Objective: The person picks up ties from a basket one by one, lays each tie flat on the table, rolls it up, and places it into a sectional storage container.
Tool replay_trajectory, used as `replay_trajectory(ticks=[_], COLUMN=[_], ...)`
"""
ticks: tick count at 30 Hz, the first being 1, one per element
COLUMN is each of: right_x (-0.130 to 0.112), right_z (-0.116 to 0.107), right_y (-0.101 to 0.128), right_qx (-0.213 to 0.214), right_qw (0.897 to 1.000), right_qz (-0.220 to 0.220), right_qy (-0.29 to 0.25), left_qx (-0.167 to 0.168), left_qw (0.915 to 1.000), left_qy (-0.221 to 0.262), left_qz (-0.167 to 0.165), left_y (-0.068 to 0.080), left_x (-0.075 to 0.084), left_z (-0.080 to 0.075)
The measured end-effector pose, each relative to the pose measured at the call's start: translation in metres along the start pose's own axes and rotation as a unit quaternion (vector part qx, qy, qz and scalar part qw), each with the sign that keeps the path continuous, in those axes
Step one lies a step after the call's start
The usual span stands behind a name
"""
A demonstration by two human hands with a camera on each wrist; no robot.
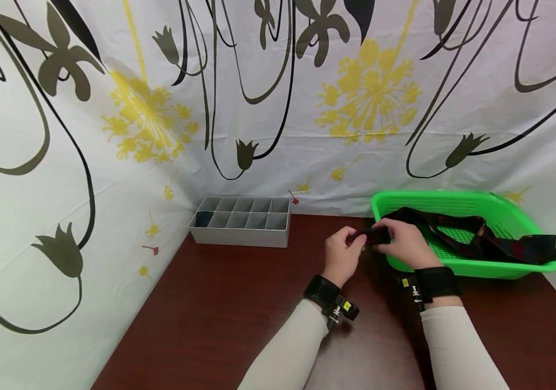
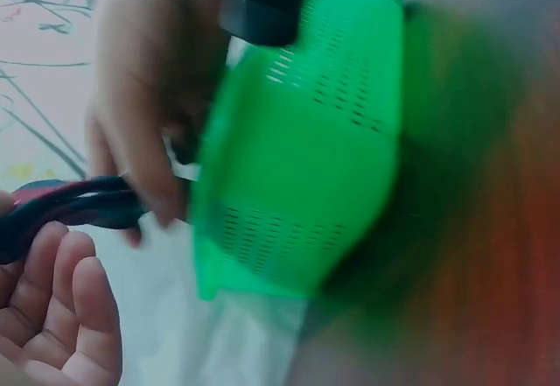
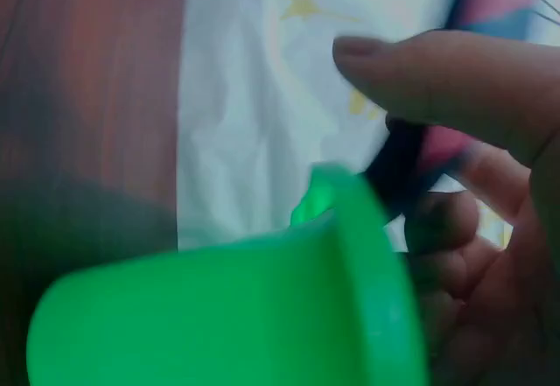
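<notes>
My left hand (image 1: 341, 255) pinches one end of a dark cloth strip (image 1: 377, 235) with reddish patches, just off the near left rim of the green basket (image 1: 458, 269). The right hand (image 1: 406, 245) holds the same strip a little farther right, over the basket's left end. In the left wrist view the strip (image 2: 92, 204) runs folded in layers between both hands. From the right wrist, the strip (image 3: 404, 163) passes between thumb and fingers and shows dark blue and pink-red. More dark patterned cloth (image 1: 497, 246) lies in the basket, one end hanging over its right rim.
A grey compartment box (image 1: 239, 237) stands at the back left of the dark red-brown table (image 1: 209, 303). One front-left compartment holds a dark blue piece (image 1: 203, 219). White patterned fabric (image 1: 268, 119) hangs behind the table and along its left side.
</notes>
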State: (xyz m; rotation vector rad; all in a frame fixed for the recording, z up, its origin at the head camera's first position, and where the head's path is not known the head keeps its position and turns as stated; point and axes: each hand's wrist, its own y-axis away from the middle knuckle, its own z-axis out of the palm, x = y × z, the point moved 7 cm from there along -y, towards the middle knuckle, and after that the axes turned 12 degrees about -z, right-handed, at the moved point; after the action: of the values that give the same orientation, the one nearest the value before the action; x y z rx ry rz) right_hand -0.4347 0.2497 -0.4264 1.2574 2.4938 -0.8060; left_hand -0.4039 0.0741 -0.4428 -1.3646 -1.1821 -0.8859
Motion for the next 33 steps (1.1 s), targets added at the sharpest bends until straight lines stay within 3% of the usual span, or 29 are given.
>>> replay_trajectory(ticks=[5,9,12,19,28,33], right_x=[-0.009,-0.010,-0.010,-0.011,0.000,0.010], right_z=[-0.004,-0.013,-0.017,-0.020,-0.030,-0.041], right_y=[-0.002,0.002,0.005,0.010,0.020,0.027], right_qx=[0.082,0.172,0.214,0.260,0.297,0.312], right_qw=[0.993,0.978,0.970,0.959,0.952,0.946], right_qz=[-0.032,-0.036,-0.036,-0.045,0.008,0.044], right_qy=[0.081,0.113,0.114,0.101,0.075,0.078], left_qx=[0.004,0.049,0.091,0.149,0.202,0.220], left_qw=[0.9966,0.9902,0.9843,0.9678,0.9413,0.9345], left_qy=[0.082,0.130,0.151,0.203,0.269,0.278], left_qz=[0.007,0.003,-0.004,-0.009,-0.025,-0.025], left_y=[-0.004,-0.011,-0.015,-0.020,-0.019,-0.018], left_x=[0.025,0.042,0.050,0.052,0.048,0.047], left_z=[-0.024,-0.060,-0.090,-0.141,-0.184,-0.202])
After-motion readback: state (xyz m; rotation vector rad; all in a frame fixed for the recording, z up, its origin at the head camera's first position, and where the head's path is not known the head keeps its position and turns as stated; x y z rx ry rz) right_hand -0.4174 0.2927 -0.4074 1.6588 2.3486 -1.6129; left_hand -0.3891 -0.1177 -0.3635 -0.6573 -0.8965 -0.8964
